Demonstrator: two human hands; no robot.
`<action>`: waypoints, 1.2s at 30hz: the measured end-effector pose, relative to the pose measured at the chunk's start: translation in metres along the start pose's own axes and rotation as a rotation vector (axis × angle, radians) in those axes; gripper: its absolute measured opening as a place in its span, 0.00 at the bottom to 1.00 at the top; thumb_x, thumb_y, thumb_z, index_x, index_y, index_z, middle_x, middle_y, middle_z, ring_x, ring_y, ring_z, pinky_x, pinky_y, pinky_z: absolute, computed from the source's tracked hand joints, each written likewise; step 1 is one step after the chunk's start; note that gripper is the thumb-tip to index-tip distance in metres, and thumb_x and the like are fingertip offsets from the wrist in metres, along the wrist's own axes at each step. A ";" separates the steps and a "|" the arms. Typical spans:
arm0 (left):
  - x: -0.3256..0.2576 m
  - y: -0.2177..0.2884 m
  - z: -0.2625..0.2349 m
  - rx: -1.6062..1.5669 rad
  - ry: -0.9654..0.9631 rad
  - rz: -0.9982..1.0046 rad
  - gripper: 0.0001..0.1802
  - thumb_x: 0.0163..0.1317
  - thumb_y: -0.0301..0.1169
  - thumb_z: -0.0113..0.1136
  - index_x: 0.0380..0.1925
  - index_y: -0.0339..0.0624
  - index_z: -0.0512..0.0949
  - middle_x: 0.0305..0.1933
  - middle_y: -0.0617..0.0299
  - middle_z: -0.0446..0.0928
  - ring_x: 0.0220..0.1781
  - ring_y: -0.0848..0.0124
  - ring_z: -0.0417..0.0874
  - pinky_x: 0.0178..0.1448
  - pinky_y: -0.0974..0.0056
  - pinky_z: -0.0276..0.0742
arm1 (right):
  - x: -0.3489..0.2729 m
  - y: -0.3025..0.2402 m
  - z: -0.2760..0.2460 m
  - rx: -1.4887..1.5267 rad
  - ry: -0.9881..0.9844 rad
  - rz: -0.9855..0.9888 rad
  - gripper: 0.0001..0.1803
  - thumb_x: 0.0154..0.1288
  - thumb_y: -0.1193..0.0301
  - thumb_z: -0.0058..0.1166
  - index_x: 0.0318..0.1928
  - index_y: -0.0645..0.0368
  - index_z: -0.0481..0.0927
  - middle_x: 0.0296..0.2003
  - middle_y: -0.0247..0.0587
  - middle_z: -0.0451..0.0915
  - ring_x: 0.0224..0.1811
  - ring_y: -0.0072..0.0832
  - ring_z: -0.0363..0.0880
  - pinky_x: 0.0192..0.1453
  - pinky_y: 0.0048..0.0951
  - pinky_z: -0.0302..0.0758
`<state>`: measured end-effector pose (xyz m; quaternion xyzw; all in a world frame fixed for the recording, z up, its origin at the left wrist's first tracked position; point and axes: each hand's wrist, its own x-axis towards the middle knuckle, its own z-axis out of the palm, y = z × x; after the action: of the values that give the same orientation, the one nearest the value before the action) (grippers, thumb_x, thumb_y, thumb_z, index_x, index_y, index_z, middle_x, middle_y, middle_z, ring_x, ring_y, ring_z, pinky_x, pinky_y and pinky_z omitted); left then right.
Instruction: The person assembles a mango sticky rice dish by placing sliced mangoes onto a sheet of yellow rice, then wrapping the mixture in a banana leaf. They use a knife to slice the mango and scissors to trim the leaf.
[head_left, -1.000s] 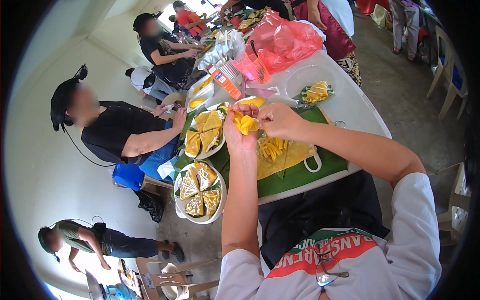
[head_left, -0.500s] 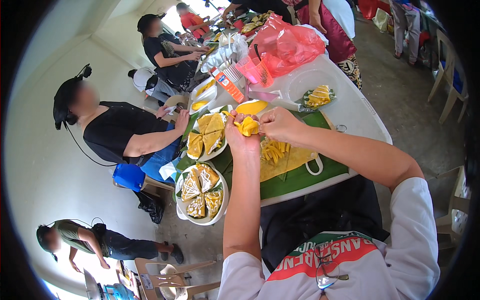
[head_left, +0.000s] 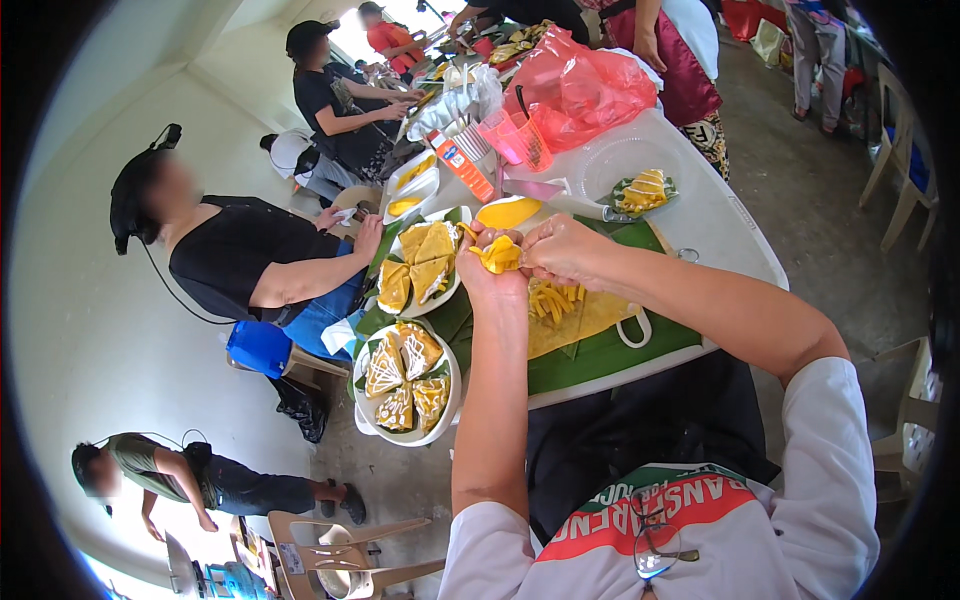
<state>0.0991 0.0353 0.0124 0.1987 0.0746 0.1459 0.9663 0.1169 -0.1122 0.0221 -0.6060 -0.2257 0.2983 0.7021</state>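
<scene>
Holding yellow fruit piece (head_left: 499, 256), left hand (head_left: 492, 272), right hand (head_left: 562, 250) fingers pinching

Walls (head_left: 110, 300): plain pale surface, meeting a white ceiling at upper left. Floor (head_left: 800, 190): bare grey concrete, visible on both sides of the long white table (head_left: 720, 220), which runs away beyond the fingers. A blue plastic stool (head_left: 262, 347) stands to the left of the fingers, and a beige plastic chair (head_left: 340, 545) lies well below and left of them. White plastic chairs (head_left: 905, 160) stand far right. Bright daylight enters at the far end, top centre.
</scene>
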 end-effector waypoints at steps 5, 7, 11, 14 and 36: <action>0.002 -0.001 -0.005 -0.024 -0.024 -0.001 0.16 0.74 0.38 0.39 0.29 0.45 0.71 0.15 0.72 0.60 0.17 0.75 0.62 0.26 0.67 0.69 | -0.008 -0.007 0.001 -0.001 -0.006 0.039 0.05 0.55 0.77 0.55 0.25 0.67 0.79 0.14 0.34 0.70 0.11 0.16 0.60 0.13 0.22 0.49; 0.004 0.000 -0.008 -0.029 -0.046 -0.014 0.16 0.74 0.38 0.40 0.29 0.45 0.71 0.15 0.72 0.60 0.17 0.75 0.62 0.26 0.67 0.69 | -0.008 -0.003 0.001 -0.015 -0.015 -0.001 0.05 0.55 0.77 0.55 0.25 0.67 0.79 0.14 0.34 0.69 0.11 0.16 0.60 0.13 0.22 0.50; 0.006 0.000 -0.011 -0.093 -0.038 -0.055 0.15 0.74 0.37 0.40 0.29 0.45 0.71 0.15 0.73 0.61 0.17 0.75 0.64 0.25 0.68 0.70 | -0.002 0.006 -0.002 -0.038 -0.031 -0.071 0.05 0.56 0.77 0.54 0.25 0.66 0.79 0.15 0.34 0.70 0.12 0.16 0.62 0.15 0.22 0.52; 0.010 0.005 -0.022 -0.103 -0.067 -0.070 0.15 0.73 0.37 0.41 0.29 0.46 0.71 0.15 0.73 0.61 0.17 0.75 0.66 0.24 0.69 0.70 | 0.000 0.011 0.000 -0.108 -0.015 -0.085 0.06 0.56 0.77 0.54 0.25 0.65 0.80 0.17 0.34 0.72 0.14 0.16 0.64 0.17 0.22 0.54; 0.004 -0.004 -0.012 -0.107 0.018 -0.146 0.13 0.74 0.35 0.44 0.29 0.44 0.71 0.15 0.74 0.56 0.15 0.78 0.59 0.21 0.73 0.65 | -0.006 0.027 -0.007 -0.193 0.031 -0.084 0.08 0.59 0.74 0.55 0.28 0.66 0.80 0.19 0.36 0.76 0.18 0.21 0.70 0.21 0.26 0.62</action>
<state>0.1014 0.0367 -0.0003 0.1395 0.0896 0.0806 0.9829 0.1133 -0.1192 -0.0056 -0.6653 -0.2680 0.2360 0.6556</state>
